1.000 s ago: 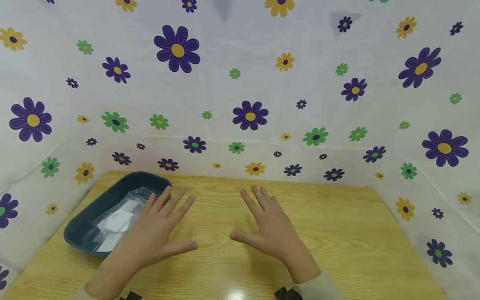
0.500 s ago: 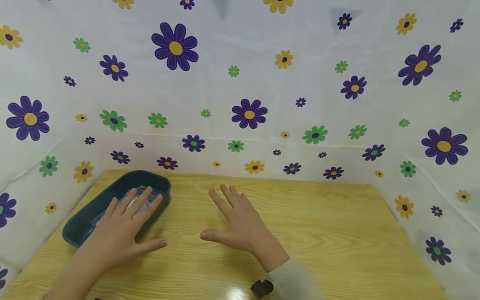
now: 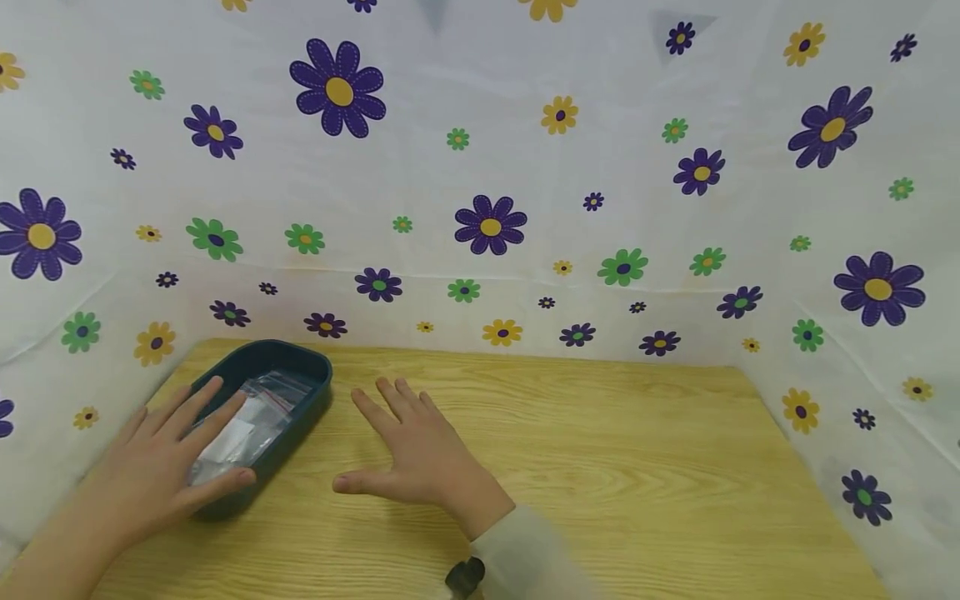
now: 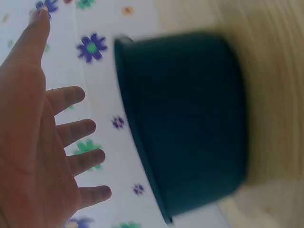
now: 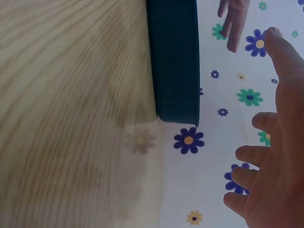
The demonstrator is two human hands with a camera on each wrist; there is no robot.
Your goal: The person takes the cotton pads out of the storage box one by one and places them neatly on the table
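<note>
A dark teal plastic bin [image 3: 318, 392] stands at the left of the wooden table. Inside it lie clear zip bags [image 3: 258, 417] with white pieces in them. My left hand [image 3: 161, 462], fingers spread, hovers over the bin's left side and hides part of it. To the right of the bin my right hand [image 3: 423, 454] is held above the table, fingers extended and thumb out, holding nothing. In the left wrist view the left palm [image 4: 42, 142] is apart from the bin's outer wall [image 4: 185, 123]. The right wrist view shows the right fingers [image 5: 251, 154] likewise apart from the bin.
The wooden table [image 3: 600, 467] extends to the right of the hands. A white cloth with printed flowers [image 3: 420, 183] hangs along the back and both sides. A dark strap piece [image 3: 465, 577] sits at the right wrist.
Both hands have moved to the left, the left one across the bin to its left side and the right one nearer the bin. The bin has stayed in place on the table.
</note>
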